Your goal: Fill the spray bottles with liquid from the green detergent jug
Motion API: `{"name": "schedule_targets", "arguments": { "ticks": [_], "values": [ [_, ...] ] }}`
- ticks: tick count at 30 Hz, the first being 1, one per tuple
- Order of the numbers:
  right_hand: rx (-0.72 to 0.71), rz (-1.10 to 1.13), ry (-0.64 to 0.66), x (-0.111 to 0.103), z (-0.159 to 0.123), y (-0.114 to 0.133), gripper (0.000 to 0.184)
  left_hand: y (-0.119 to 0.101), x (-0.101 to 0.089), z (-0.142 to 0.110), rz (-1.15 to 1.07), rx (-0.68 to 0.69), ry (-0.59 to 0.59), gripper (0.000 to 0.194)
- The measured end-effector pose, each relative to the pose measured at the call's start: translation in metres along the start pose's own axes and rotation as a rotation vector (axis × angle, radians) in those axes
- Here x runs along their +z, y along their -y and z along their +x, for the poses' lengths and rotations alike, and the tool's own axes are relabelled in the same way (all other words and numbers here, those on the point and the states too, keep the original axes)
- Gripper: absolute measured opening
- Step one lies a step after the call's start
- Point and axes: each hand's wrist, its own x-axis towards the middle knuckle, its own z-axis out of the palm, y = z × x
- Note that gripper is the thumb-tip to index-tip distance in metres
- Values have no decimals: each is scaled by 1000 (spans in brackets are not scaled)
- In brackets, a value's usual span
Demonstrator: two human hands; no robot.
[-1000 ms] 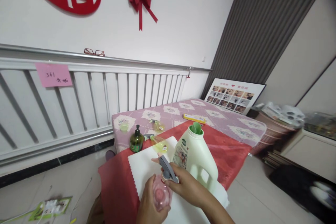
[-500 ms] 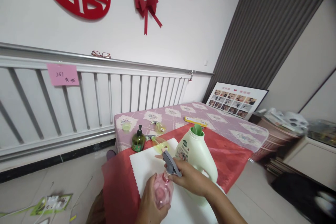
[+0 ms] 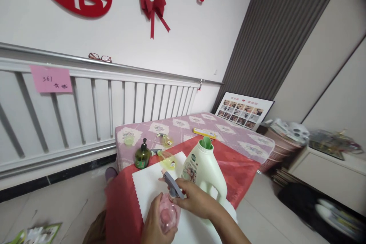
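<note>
My left hand (image 3: pixel 156 223) is wrapped round the body of a clear pink spray bottle (image 3: pixel 169 215), low over a white scallop-edged mat. On the bottle's neck sits a grey trigger spray head (image 3: pixel 174 186), gripped by the fingers of my right hand (image 3: pixel 193 196). Whether the head is fully seated cannot be seen. Just beyond my right hand stands a large pale green detergent jug (image 3: pixel 206 164), upright, with a green piece in its mouth. A yellow spray bottle (image 3: pixel 168 160) lies on its side past my hands, beside a dark green pump bottle (image 3: pixel 142 155).
The white mat (image 3: pixel 145 181) lies on a red cloth (image 3: pixel 121 202) over a patterned purple tablecloth (image 3: pixel 228 127). Farther back are a small yellow spray bottle (image 3: pixel 166 141), a pale green cup-like piece (image 3: pixel 129 140) and a yellow box (image 3: pixel 204 134). A white radiator (image 3: pixel 101 103) runs along the wall.
The view has turned slightly right, so everything sits farther left. Both hands keep hold of the pink bottle and its spray head, whose angle has shifted a little.
</note>
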Motion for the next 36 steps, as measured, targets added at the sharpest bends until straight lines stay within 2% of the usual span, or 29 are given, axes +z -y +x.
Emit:
{"name": "schedule_targets", "arguments": {
  "ticks": [4,9,11,16,19,25,36],
  "values": [
    [9,34,-30,6,-4,-1,44,1,-2,1,7,-4,18,89],
    [34,85,-183,24,-7,-7,20,3,-8,4,34,-27,140,86],
    [59,112,-259,35,-7,-11,13,4,-9,4,35,-23,149,86],
    [108,240,-476,66,-6,-21,20,5,-8,6,-8,12,104,79],
    [118,280,-541,74,-3,-24,23,3,-9,7,-4,5,106,77],
    [98,281,-526,63,0,-23,12,-3,-10,7,6,-3,130,75],
    [19,299,-289,33,-3,-18,19,-6,-13,12,49,-32,165,85]
  ]
}}
